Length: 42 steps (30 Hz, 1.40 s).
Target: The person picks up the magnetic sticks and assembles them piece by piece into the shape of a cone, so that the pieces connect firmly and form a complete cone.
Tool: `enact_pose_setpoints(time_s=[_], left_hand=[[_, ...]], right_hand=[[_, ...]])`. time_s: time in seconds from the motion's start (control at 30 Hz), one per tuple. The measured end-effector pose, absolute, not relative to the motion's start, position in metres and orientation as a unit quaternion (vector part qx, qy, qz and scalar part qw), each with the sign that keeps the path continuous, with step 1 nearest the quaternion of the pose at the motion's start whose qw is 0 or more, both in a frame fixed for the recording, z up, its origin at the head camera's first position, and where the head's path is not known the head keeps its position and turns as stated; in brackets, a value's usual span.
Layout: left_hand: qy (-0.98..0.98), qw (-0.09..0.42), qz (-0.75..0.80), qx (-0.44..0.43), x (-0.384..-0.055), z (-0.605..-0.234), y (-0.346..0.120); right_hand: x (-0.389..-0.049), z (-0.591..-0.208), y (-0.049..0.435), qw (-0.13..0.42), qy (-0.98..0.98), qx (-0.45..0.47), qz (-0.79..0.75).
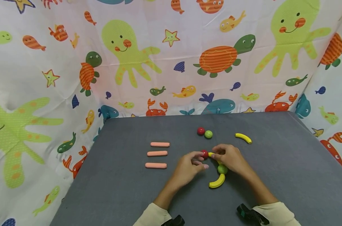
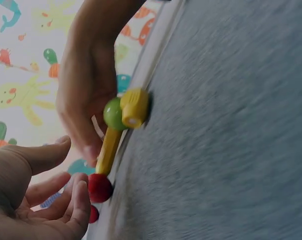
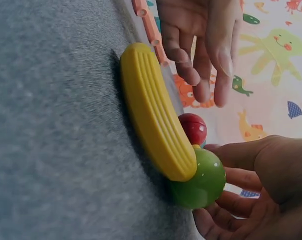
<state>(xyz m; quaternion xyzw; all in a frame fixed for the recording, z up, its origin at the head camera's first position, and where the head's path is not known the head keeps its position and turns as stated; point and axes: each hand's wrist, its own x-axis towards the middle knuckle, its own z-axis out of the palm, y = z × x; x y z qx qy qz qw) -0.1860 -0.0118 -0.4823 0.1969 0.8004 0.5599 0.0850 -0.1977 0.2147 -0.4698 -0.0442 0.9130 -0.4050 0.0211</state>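
Observation:
In the head view a chain of toy pieces lies on the grey table: a red ball [image 1: 205,154], a yellow toy banana [image 1: 211,154], a green ball [image 1: 222,169] and a second toy banana [image 1: 217,181] at the near end. My right hand [image 1: 230,158] pinches the far toy banana, which its fingers partly cover. My left hand [image 1: 188,168] has its fingertips right at the red ball, with thumb spread apart from the fingers. The left wrist view shows the far toy banana [image 2: 108,152] running between the green ball [image 2: 114,114] and the red ball [image 2: 100,188].
Three pink sausage-like sticks, the middle one [image 1: 157,153] among them, lie in a column to the left. Farther back are another red ball [image 1: 201,131], a green ball [image 1: 208,134] and a loose toy banana [image 1: 243,138]. A sea-animal curtain [image 1: 182,34] hangs behind the table.

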Motion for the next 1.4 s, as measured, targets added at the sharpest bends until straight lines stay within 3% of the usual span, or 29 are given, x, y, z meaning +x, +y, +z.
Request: enact_pose_setpoints(time_s=[0.43,0.7,1.4], left_hand=[[0.781,0.179,0.555,0.224,-0.162,-0.491,-0.008],[0.781,0.175,0.551,0.237,-0.161,-0.492,-0.007],[0.802,0.166,0.530,0.221,-0.166,-0.489,-0.024]], right_hand=[[-0.215,-0.466,0.196,0.004,0.909,-0.143,-0.391],[-0.217,-0.466,0.195,0.014,0.910,-0.168,-0.379],[-0.196,-0.466,0.228,0.020,0.920,-0.115,-0.374]])
